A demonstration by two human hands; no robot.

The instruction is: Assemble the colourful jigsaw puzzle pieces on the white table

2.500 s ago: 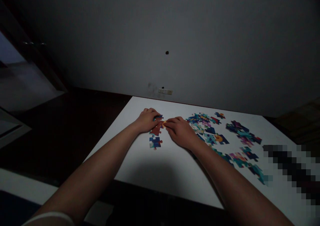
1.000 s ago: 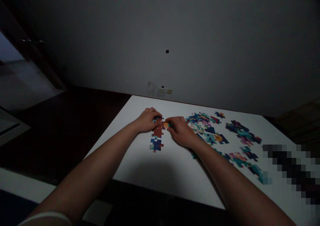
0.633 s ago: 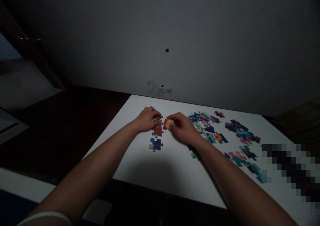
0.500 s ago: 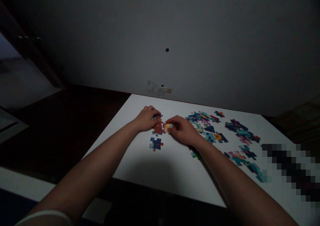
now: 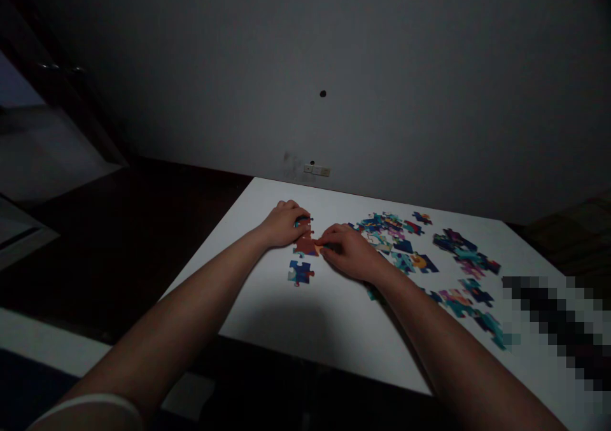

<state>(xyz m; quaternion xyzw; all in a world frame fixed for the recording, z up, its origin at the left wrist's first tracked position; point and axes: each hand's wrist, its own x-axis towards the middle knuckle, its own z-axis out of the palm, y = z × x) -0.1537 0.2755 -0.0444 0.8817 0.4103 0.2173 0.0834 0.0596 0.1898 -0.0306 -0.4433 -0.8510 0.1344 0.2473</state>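
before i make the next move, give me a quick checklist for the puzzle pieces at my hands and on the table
Left hand on the reddish-brown pieces: ok, fingers rest on them.
Right hand on the orange piece: ok, fingers and thumb at it.
Orange piece fully locked into the reddish-brown pieces: cannot tell, fingers partly cover it.
Blue piece joined to the reddish-brown pieces: not ok, it lies apart, nearer you.
Scattered pieces all in view: not ok, your right forearm crosses over some.
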